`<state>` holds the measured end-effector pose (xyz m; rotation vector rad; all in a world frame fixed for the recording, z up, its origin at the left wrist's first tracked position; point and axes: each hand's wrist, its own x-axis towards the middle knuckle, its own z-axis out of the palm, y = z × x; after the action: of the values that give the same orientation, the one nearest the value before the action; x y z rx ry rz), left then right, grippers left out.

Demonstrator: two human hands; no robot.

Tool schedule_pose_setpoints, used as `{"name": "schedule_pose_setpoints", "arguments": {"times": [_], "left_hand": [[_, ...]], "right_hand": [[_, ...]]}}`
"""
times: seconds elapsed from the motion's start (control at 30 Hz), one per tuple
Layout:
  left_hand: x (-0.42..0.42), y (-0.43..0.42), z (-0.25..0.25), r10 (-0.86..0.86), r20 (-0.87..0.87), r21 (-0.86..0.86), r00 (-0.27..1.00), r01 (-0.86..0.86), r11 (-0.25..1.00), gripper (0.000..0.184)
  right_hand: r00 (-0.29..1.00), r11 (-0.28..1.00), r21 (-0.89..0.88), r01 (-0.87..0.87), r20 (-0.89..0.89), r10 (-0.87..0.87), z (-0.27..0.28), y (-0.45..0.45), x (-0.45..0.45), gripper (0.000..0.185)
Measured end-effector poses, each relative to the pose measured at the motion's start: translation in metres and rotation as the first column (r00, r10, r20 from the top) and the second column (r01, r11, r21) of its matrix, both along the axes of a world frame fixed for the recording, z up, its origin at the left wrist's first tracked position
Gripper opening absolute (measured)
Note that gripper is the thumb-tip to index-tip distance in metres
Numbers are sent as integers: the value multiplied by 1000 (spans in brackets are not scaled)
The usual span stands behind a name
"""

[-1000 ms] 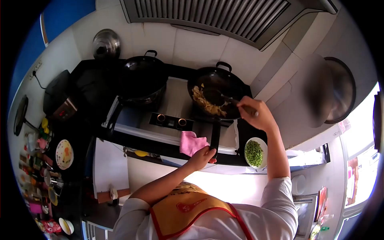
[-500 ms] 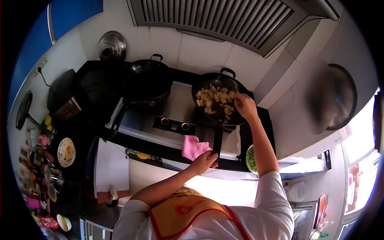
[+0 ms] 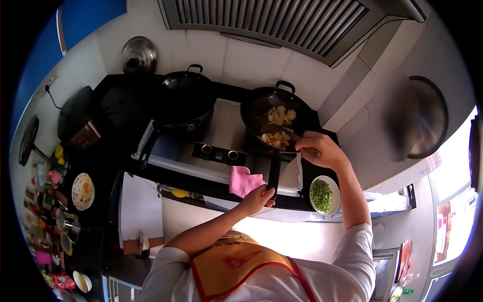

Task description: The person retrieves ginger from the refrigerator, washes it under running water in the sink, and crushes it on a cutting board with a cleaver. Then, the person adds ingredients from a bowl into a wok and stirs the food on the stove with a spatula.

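My left hand (image 3: 257, 199) is closed around the long handle (image 3: 274, 173) of a black wok (image 3: 256, 103) on the right burner. A pink cloth (image 3: 245, 181) lies against that hand. My right hand (image 3: 324, 150) grips a spatula (image 3: 294, 135) by its brown handle, over the wok's right rim. The spatula's far end reaches in among golden-brown chunks of food (image 3: 282, 117), whose kind I cannot make out. The chunks sit in two clumps, one on either side of the spatula. Below my right forearm stands a white bowl (image 3: 325, 214) of chopped green pieces (image 3: 321, 195).
A second black wok (image 3: 183, 100) stands on the left burner. A range hood (image 3: 271, 22) hangs above the stove. Metal lids lean at the back left (image 3: 139, 55) and right (image 3: 427, 118). A rice cooker (image 3: 78, 118) and a patterned plate (image 3: 83, 192) are at left.
My right hand has moved down and right, from over the wok to its rim. The food is now gathered into two clumps, and the bowl of greens shows more fully.
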<state>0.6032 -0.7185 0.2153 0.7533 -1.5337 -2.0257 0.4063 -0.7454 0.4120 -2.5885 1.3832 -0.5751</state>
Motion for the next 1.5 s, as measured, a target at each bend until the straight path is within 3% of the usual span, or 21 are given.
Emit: {"name": "schedule_pose_setpoints", "arguments": {"times": [0.17, 0.23, 0.33, 0.4, 0.53, 0.57, 0.63, 0.67, 0.73, 0.77, 0.83, 0.87, 0.9, 0.97, 1.03, 1.1, 1.3, 1.37, 1.4, 1.47, 1.5], "left_hand": [[-3, -2, -8, -8, -32, 16, 999, 9, 1000, 35], [-4, -1, -7, -9, -40, 21, 999, 10, 1000, 35], [-4, 0, -5, 12, -24, 13, 1000, -12, 1000, 35], [-4, 1, -6, 31, -14, 23, 999, -31, 999, 35], [-4, 0, -6, 40, -13, -3, 999, -40, 999, 35], [-4, 2, -8, 48, -19, -1, 999, -48, 999, 35], [-5, 3, -11, 58, -25, 3, 998, -58, 998, 35], [-5, 3, -11, 52, -23, 3, 998, -52, 999, 36], [-5, 3, -9, 50, -22, 2, 998, -50, 999, 36], [-4, 4, -4, 61, -10, -4, 998, -61, 998, 36], [-3, 5, -1, 79, 1, -11, 997, -79, 997, 36], [-3, 5, -2, 77, 9, -15, 997, -77, 997, 36], [-3, 5, -2, 74, 19, -18, 997, -73, 997, 36], [-2, 5, 1, 76, 26, -6, 997, -76, 997, 36], [-1, 5, 2, 77, 33, 8, 996, -78, 997, 36], [-1, 5, 1, 68, 40, -2, 997, -68, 998, 36], [-2, 3, -3, 53, 32, -1, 998, -53, 999, 36], [-2, 4, -1, 59, 30, 0, 998, -59, 998, 36], [-2, 4, 0, 66, 27, -2, 997, -66, 998, 36], [-2, 3, 1, 63, 22, -16, 998, -63, 998, 36], [-1, 4, 1, 58, 19, -29, 998, -57, 998, 36]], "right_hand": [[992, 997, 10, 81, -98, -80, 29, 36, 12, 11], [993, 996, -8, 88, -77, -88, 1, 25, 10, 11], [966, 988, -23, 154, -207, -155, -44, -5, -5, 12], [954, 954, -181, 239, -138, -266, -71, -29, -21, 13], [917, 897, -203, 393, 19, -398, -67, -48, -34, 12], [884, 876, -129, 465, 112, -453, -59, -51, -38, 12], [780, 777, -71, 625, 95, -619, -43, -63, -49, 17], [781, 779, -70, 624, 95, -617, -39, -69, -55, 17], [615, 596, -168, 785, 105, -781, -36, -81, -67, 23], [620, 601, -170, 781, 106, -777, -41, -85, -74, 23], [490, 530, -15, 848, 405, -772, -60, -97, -88, 29], [338, 526, 240, 816, 541, -770, -72, -102, -94, 26], [339, 529, 242, 813, 541, -770, -89, -108, -95, 26], [135, 715, 401, 573, 814, -565, -116, -115, -84, 22], [195, 771, 412, 486, 809, -555, -114, -112, -71, 18], [452, 841, 293, 455, 737, -502, -103, -106, -60, 14], [644, 859, 183, 478, 592, -484, -63, -90, -67, 8], [792, 768, -209, 605, 255, -555, -77, -106, -80, 6], [793, 769, -210, 604, 255, -554, -83, -113, -82, 6], [602, 746, 148, 650, 499, -623, -93, -124, -76, 6], [602, 745, 149, 650, 498, -624, -100, -127, -71, 6]]}}
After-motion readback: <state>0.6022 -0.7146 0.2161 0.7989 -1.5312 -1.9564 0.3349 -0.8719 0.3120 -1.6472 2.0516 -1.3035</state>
